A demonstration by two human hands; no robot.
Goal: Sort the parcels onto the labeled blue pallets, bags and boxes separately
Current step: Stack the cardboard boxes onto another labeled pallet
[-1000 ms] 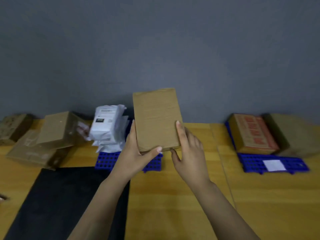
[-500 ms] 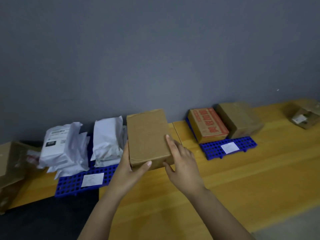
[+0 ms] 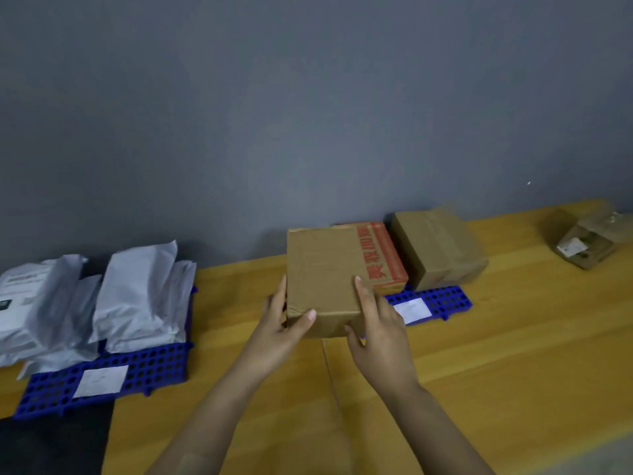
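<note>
A plain brown cardboard box (image 3: 322, 275) is held above the wooden table between both hands. My left hand (image 3: 286, 323) grips its left near corner, thumb across the front edge. My right hand (image 3: 376, 320) holds its right side, fingers up along the top face. Just behind and right of it lies a blue pallet (image 3: 442, 301) with a white label, carrying a red-printed box (image 3: 383, 258) and a brown box (image 3: 438, 252). At the left a second blue pallet (image 3: 150, 368) with a white label holds several white and grey mailer bags (image 3: 137, 289).
A small opened carton (image 3: 585, 241) sits at the far right of the wooden table (image 3: 496, 371). A black mat (image 3: 51, 443) covers the near left corner. A grey wall runs behind everything.
The box and both hands have travelled right, from in front of the bag pallet to the left end of the box pallet. The view has swung right, and the unsorted boxes at the left are out of view.
</note>
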